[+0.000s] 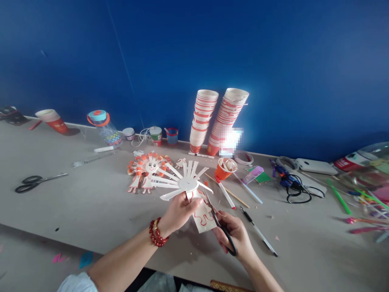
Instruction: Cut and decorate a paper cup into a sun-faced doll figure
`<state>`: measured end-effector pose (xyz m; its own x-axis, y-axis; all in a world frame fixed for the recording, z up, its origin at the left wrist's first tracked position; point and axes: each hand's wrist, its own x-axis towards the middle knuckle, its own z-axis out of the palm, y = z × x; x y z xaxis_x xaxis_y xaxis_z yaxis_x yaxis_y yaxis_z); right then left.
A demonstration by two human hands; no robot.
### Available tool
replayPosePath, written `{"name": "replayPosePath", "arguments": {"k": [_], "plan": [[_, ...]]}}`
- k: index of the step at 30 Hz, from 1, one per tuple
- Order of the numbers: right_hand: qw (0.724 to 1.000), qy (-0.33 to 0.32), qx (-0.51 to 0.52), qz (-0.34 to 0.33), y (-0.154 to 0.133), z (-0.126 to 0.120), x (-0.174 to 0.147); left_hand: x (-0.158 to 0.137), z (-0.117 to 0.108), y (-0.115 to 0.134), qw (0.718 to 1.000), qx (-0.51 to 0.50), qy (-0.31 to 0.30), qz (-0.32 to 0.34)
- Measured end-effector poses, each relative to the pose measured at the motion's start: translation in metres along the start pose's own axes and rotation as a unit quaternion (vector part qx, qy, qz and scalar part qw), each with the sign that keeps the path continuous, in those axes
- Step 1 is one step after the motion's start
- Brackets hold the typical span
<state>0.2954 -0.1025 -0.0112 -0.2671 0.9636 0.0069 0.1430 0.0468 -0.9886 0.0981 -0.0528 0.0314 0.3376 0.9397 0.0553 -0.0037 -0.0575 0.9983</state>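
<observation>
My left hand (178,211), with red beads at the wrist, is closed on a white paper cutout (187,183). Narrow strips fan out from its round centre, and a wider flap with a red drawn outline hangs toward me. In my right hand (232,231) are black-handled scissors (224,229), whose blades lie against the flap beside the red line. A thin curl of paper shows by the right fingers. Left of the cutout lie finished-looking paper figures (149,172) with orange-tipped strips and a drawn face. A red marker (225,194) lies behind the right hand.
Two tall stacks of paper cups (204,117) stand against the blue wall. An orange cup of scraps (225,168) is in front of them. A pen (258,231) lies at right, near a glue gun (290,182). Other scissors (41,180) and a bead jar (105,129) are at left.
</observation>
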Motion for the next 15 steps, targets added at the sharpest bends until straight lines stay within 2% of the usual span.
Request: {"name": "replayPosePath", "arguments": {"k": [8, 15], "plan": [[1.0, 0.001, 0.0, -0.017, -0.0052, 0.0015, 0.001, 0.0008, -0.0028, 0.0024, 0.999, 0.031, -0.012, 0.004], [1.0, 0.005, 0.0, -0.003, -0.007, 0.0034, 0.0012, 0.0001, -0.0029, 0.0024, 0.999, 0.031, -0.012, 0.01]]}}
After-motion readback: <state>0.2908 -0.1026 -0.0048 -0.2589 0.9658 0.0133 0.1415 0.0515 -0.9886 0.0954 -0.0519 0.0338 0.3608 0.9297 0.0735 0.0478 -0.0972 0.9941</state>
